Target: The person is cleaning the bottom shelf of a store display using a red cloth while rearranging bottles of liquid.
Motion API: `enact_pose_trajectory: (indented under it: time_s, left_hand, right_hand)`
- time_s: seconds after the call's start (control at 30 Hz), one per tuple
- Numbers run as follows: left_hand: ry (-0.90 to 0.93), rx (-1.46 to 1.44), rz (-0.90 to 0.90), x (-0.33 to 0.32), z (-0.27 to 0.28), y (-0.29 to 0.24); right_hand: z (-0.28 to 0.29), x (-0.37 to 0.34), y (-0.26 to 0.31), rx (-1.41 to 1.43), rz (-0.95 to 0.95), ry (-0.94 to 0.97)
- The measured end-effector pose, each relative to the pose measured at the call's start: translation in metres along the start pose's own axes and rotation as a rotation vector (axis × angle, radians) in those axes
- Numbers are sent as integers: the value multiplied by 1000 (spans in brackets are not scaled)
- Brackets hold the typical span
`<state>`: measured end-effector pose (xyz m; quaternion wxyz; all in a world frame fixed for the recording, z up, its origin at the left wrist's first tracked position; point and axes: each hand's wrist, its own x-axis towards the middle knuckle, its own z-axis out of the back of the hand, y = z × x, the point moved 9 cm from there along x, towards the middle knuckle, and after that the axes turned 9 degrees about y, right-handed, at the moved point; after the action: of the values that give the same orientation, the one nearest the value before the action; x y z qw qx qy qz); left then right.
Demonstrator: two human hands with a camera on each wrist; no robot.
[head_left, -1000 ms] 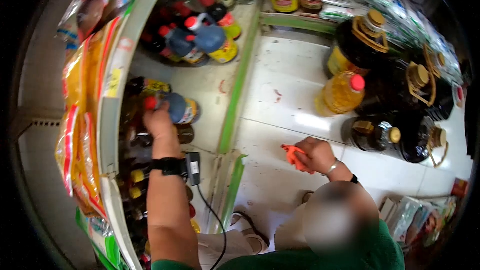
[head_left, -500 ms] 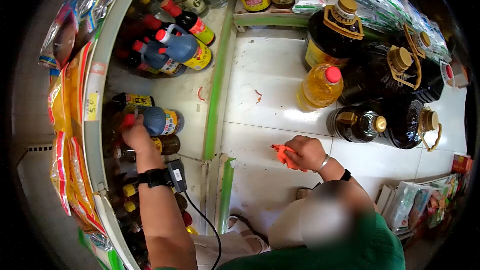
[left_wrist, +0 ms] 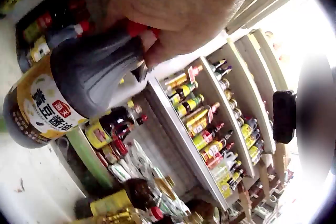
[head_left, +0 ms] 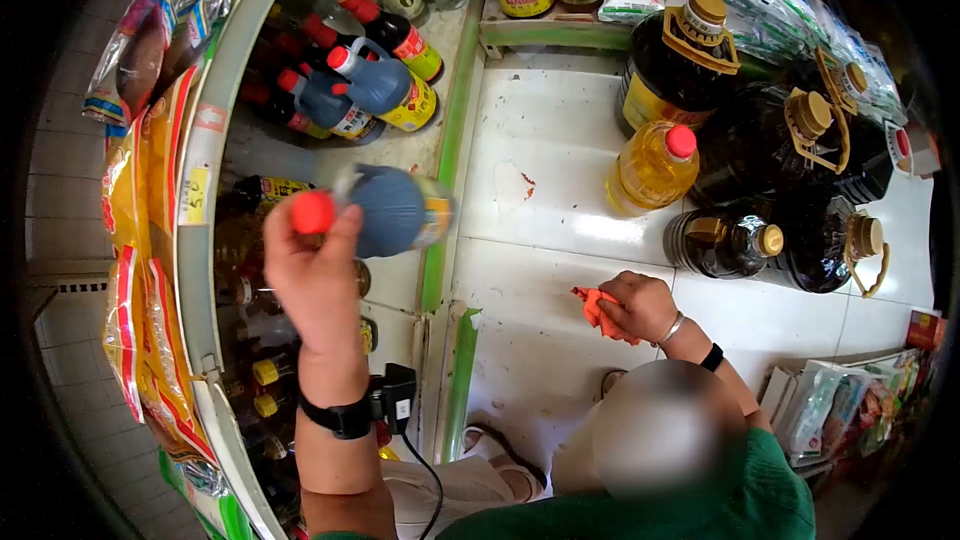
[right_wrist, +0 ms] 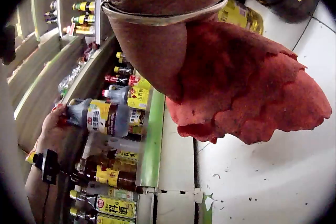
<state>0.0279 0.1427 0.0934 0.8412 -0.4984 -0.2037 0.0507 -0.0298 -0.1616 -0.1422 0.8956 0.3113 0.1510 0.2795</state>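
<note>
My left hand (head_left: 320,280) grips a large dark sauce bottle (head_left: 392,210) by its red cap and neck, over the edge of the lower shelf. The left wrist view shows the bottle (left_wrist: 79,85) tilted, its label with a red logo facing the camera, and my left hand (left_wrist: 184,8) around its top. My right hand (head_left: 643,308) holds a crumpled orange-red cloth (head_left: 602,314) above the white floor. In the right wrist view the cloth (right_wrist: 247,87) hangs from that hand, with dark smudges on it.
Similar bottles (head_left: 408,100) stand further back on the shelf (head_left: 400,280), which has a green edge. An oil bottle with a red cap (head_left: 655,168) and several large dark jugs (head_left: 680,70) are on the floor to the right. Packets (head_left: 150,230) hang at the left.
My left hand has lifted the bottle off the shelf and brought it up and to the right. My right hand with the cloth has barely moved.
</note>
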Motion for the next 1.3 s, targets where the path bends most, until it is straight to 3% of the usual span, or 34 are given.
enact_pose_trajectory:
  time_s: [0.2,0.37,0.67,0.73,0.8,0.87,0.9,0.93,1.0,1.13,1.17,1.2,1.27,1.3]
  left_hand:
    - [275,-182,26,2,-145,71]
    - [346,222,94,-4,-236,88]
    - [468,374,59,2,-302,90]
    - [475,400,60,5,-305,89]
    - [542,406,42,5,-309,90]
    - [634,426,72,1,-305,94]
    - [526,390,-60,1,-293,85]
    - [422,356,-189,-3,-278,75]
    - [454,311,-96,-17,-253,86]
    - [995,-51,377,-83,-251,125]
    - [1084,-67,409,-98,-251,125]
    - [1077,-64,408,-106,-247,124]
    - [1104,-378,432,-121,-247,109]
    - [1155,-570,589,-130,-248,109]
  right_hand:
    - [0,-2,5,38,-23,4]
    - [9,-10,-7,56,-56,-47]
    - [29,-6,-26,39,-92,-80]
    - [32,-2,-28,302,-54,-147]
    - [23,1,-39,370,-78,-183]
    - [16,7,-46,163,-220,-68]
    - [6,7,-56,424,-341,13]
    - [-6,-1,-61,1037,-577,60]
    - [-2,7,-69,1136,-284,-122]
    - [-1,12,-64,1255,-275,-86]
    - [-3,13,-62,1318,-255,-99]
    - [-4,14,-60,1381,-235,-113]
    - [-5,17,-52,1449,-203,-109]
    - [-4,18,-47,1517,-178,-113]
